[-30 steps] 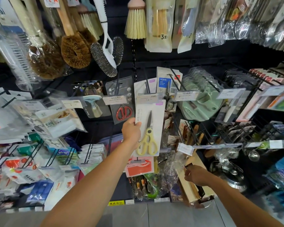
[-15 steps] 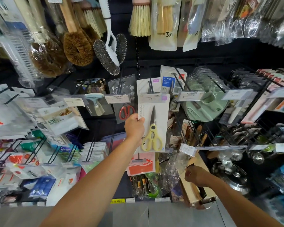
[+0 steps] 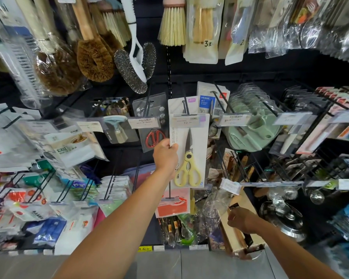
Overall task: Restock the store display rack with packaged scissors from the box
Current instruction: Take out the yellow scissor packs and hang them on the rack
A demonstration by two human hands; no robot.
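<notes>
**Task item.** Scissors pack (image 3: 191,141): tall white card, one pair of kitchen scissors on front. Blades are steel, tips up; handles are pale yellow, at the bottom, with a dark pivot. Vertical print runs down the L edge of the card, and there is a small purple mark at the top R corner.

**Location.** Centre of the rack (image 3: 170,81), mid row. The pack's top edge sits at the price tag (image 3: 187,122) on the front end of a black peg (image 3: 184,106). Whether the card's hole is on the peg – cannot tell. A 2nd white card (image 3: 177,103) hangs further back on the same peg.

**Hands.**
- Left hand (image 3: 165,156): clamped on the pack's L edge at approx. mid height, thumb on the front face, arm extended.
- Right hand (image 3: 242,220): low at the rack's bottom R, on the box (image 3: 233,237), fingers curled. Whether it grips the box rim or the dark item under it – cannot tell.

**Edges / clearance.**
- L side: a red scissors pack (image 3: 154,135) hangs just beside, with the left hand's knuckles in front of it.
- R side: a narrow dark gap, then a blue-label pack (image 3: 207,101) and green boards (image 3: 250,127) on adjacent pegs.
- Below: the pack's bottom edge overlaps an orange pack (image 3: 172,206) on the next row down.
- Above: brushes (image 3: 172,27) hang well apart from the pack's top edge.
</notes>
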